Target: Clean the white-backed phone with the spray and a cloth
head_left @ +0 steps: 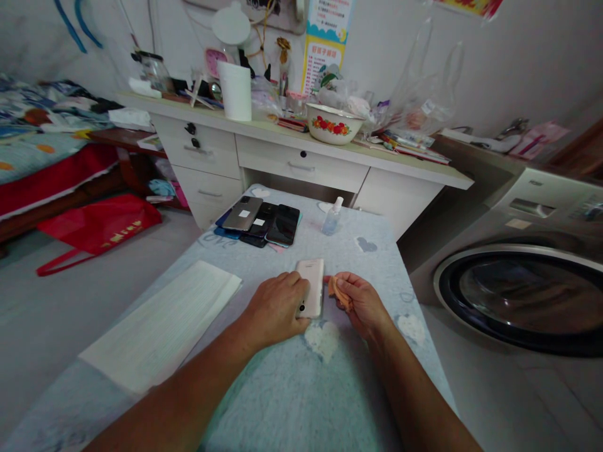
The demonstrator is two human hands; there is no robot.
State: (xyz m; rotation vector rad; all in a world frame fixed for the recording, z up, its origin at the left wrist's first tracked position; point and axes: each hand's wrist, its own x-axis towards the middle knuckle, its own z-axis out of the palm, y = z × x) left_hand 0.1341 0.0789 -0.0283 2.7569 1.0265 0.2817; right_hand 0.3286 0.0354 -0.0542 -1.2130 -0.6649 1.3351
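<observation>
A pale gold smartphone stands tilted or lies with its back toward me near the middle of the table; which of these I cannot tell. My left hand grips it along the left side, thumb and fingers closed round its edge. Just right of the phone, my right hand pinches a crumpled orange cloth, its fingertips close to the phone's right edge. Beyond the hands stands a small clear bottle with a white cap, holding liquid.
Several phones lie piled at the table's far end. A folded white sheet rests on the left of the patterned tablecloth. Behind is a desk with an enamel bowl; a washing machine stands right, a red bag left.
</observation>
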